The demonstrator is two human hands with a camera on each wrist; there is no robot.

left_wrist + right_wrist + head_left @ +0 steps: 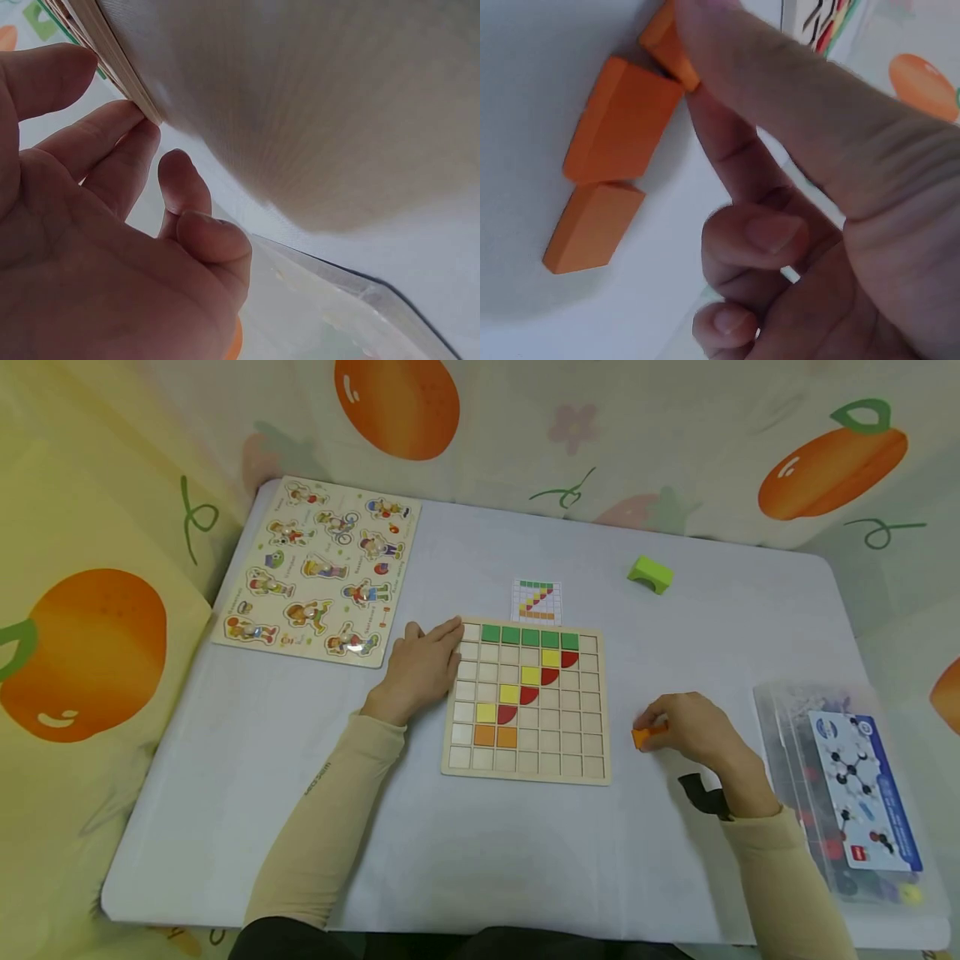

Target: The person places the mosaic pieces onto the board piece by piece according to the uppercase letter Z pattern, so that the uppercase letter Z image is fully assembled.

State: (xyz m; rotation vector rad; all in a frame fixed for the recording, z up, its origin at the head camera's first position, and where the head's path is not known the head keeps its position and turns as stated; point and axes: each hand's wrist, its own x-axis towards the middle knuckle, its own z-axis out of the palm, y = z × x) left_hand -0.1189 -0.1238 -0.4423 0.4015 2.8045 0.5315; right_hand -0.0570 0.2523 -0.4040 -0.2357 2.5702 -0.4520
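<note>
A square wooden grid board (600, 772) lies mid-table with green, yellow, red and orange tiles in some cells. My left hand (422, 667) rests at the board's upper left edge, its extended fingers touching the rim; in the left wrist view, two fingertips (142, 124) meet the wooden edge. To the right of the board, my right hand (693, 731) pinches a small orange block (661, 41) between thumb and forefinger. Two more orange blocks (622, 120) lie in a row beside it on the table. A small printed pattern card (537, 602) lies just behind the board.
A wooden picture puzzle (322, 572) lies at the back left. At the back right stands a light green arch block (650, 574). A clear plastic case (787, 760) with a blue and white molecule card sits at the right edge. Patterned cloth (495, 477) hangs behind the table.
</note>
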